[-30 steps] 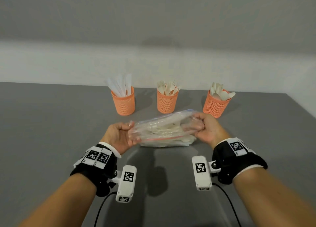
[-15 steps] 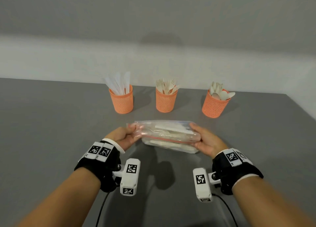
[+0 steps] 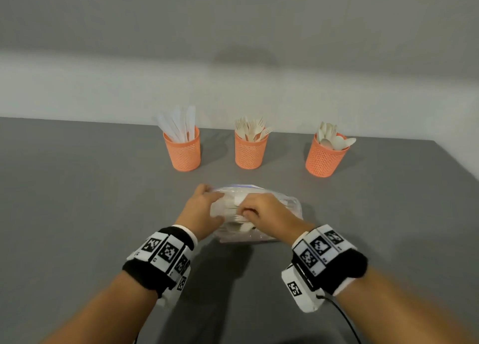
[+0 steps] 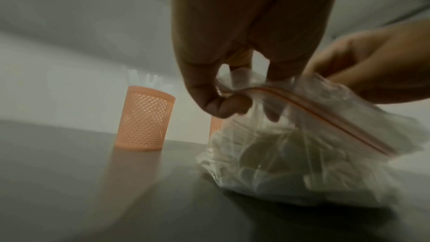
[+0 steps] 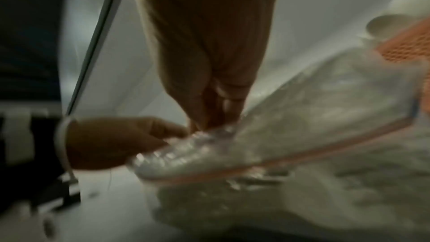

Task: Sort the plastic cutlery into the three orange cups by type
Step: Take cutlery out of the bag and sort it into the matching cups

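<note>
A clear zip bag [image 3: 287,209] full of pale plastic cutlery lies on the grey table [image 3: 77,201], its red zip strip [image 4: 325,109] on top. My left hand [image 3: 204,209] pinches the bag's left end at the strip [image 4: 223,97]. My right hand [image 3: 261,211] pinches the strip right beside it [image 5: 214,117]. Behind stand three orange mesh cups: the left cup [image 3: 183,149] holds knives, the middle cup [image 3: 250,150] forks, the right cup [image 3: 325,156] spoons.
A pale wall [image 3: 233,84] runs along the table's far edge, just behind the cups. The table's right edge [image 3: 458,162] slants away past the spoon cup. A thin cable [image 3: 344,320] trails from my right wrist.
The bag has come down from the air onto the table. My right hand has slid from the bag's right end to the left, beside my left hand on the strip.
</note>
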Demonstrator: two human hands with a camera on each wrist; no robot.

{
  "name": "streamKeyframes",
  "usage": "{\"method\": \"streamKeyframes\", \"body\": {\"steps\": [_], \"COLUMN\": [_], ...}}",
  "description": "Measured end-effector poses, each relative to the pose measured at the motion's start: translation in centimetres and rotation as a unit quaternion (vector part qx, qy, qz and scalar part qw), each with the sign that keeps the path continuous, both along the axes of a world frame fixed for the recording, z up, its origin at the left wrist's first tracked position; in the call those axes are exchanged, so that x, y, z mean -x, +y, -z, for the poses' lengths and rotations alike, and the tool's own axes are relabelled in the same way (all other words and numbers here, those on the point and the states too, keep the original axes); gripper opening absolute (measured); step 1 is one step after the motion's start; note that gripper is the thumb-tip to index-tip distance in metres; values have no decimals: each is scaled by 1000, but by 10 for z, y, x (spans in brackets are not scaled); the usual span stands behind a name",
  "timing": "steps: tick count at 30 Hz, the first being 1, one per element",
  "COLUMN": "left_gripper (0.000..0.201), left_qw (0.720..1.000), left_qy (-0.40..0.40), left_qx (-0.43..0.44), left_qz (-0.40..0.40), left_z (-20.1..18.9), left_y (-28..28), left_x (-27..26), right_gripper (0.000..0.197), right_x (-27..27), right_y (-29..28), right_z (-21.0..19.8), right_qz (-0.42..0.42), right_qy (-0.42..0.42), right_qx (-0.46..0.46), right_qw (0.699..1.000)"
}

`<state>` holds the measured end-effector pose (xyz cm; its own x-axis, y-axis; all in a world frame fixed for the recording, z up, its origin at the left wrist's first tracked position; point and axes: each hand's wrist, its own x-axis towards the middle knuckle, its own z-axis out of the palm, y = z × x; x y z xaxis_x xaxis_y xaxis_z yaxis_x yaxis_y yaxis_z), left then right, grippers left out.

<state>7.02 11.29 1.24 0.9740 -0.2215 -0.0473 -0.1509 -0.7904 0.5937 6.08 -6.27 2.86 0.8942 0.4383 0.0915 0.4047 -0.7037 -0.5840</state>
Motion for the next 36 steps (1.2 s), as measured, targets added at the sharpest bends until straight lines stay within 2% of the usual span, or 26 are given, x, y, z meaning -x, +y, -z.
{"method": "streamKeyframes", "body": {"steps": [1, 3, 5, 7, 10, 14, 16, 18, 21, 23, 27, 33, 36], "left_gripper": [55, 63, 64, 65, 67, 73, 76, 78, 75, 74, 76, 74, 72], "left_qw": [1000, 999, 999, 998, 998, 997, 996, 996, 996, 996, 995, 995, 996], "left_qy": [9, 19, 35, 56, 58, 51, 56, 60, 54, 56, 59, 48, 50], "left_qx": [-22, -34, -23, -3, 30, 56, 59, 62, 73, 75, 70, 68, 64], "left_qz": [11, 7, -9, -19, -18, -24, -25, -21, -13, -17, -40, -49, -43], "left_z": [1, 1, 2, 0, -5, -8, -7, -6, -5, -4, -2, -4, -5], "left_y": [0, 1, 5, 6, 6, 8, 9, 8, 7, 8, 16, 20, 23], "left_x": [2, 6, 8, 10, 13, 11, 9, 8, 10, 9, 8, 9, 10], "right_gripper": [23, 60, 94, 104, 97, 66, 57, 59, 66, 62, 39, 36, 31], "right_x": [-2, -5, -4, -4, -8, -8, -11, -15, -20, -21, -20, -16, -16], "right_y": [-1, -6, -10, -10, -9, -5, -7, -8, -7, -5, -2, 0, -4], "right_z": [5, 12, 16, 23, 29, 22, 19, 18, 20, 20, 24, 21, 18], "right_qz": [12, 6, -3, 19, 52, 39, 31, 29, 42, 49, 39, -10, 5], "right_qy": [8, 37, 73, 75, 34, 8, 17, 47, 70, 88, 74, 33, 60], "right_qx": [59, 166, 191, 189, 248, 272, 272, 248, 165, 144, 176, 245, 199], "right_qw": [998, 985, 979, 979, 967, 961, 962, 967, 983, 984, 981, 969, 978]}}
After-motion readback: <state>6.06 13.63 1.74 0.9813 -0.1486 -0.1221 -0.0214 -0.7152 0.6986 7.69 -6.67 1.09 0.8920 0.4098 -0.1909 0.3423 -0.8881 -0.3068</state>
